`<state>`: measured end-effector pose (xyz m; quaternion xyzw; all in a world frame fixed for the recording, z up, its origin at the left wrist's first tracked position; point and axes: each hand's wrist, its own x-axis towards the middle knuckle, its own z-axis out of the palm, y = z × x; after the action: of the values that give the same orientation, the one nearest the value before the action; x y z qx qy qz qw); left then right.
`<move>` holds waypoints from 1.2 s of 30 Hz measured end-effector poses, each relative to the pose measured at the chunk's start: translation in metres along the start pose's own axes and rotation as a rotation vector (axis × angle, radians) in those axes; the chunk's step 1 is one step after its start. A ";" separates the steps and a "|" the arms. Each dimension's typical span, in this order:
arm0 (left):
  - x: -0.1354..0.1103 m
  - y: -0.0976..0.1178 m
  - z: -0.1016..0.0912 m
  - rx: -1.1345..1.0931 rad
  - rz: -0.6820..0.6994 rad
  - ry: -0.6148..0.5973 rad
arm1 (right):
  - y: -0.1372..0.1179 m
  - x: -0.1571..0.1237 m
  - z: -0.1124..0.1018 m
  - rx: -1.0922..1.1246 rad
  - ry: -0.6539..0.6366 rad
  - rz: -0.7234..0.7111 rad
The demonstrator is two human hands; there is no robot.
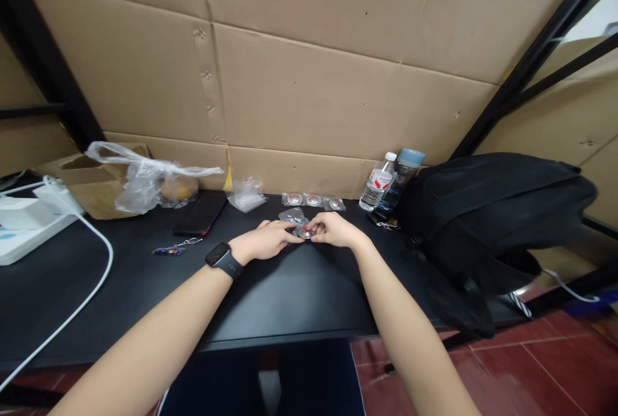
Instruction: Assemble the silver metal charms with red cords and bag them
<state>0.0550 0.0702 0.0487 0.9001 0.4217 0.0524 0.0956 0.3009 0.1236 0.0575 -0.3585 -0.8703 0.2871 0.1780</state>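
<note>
A small round silvery metal disc with a red spot sits between my two hands, low over the black desk. My right hand pinches it from the right, fingers closed at its edge. From the left, my left hand, with a dark watch on the wrist, has its thumb and finger at the other side of the disc. Crinkled clear plastic wrap lies just behind the fingers. Farther back are three similar discs in clear packets, side by side in a row.
A water bottle, a blue-capped bottle and a black backpack stand right. Leftward are a clear bag, a dark flat case, a keychain, a plastic bag and a power strip. Cardboard backs the desk.
</note>
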 end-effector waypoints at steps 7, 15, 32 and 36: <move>-0.001 0.001 0.000 -0.004 0.023 -0.001 | -0.003 0.010 0.011 -0.157 0.194 -0.026; -0.001 0.002 0.000 -0.015 0.022 0.011 | -0.005 0.018 0.027 -0.411 0.429 0.064; 0.001 0.002 -0.003 0.022 -0.027 0.383 | 0.012 0.009 -0.003 0.005 0.249 -0.135; 0.005 0.003 0.002 0.059 -0.068 0.399 | 0.014 0.006 -0.004 -0.033 0.148 -0.122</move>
<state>0.0614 0.0721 0.0477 0.8595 0.4640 0.2138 -0.0145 0.3061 0.1374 0.0529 -0.3281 -0.8795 0.2340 0.2531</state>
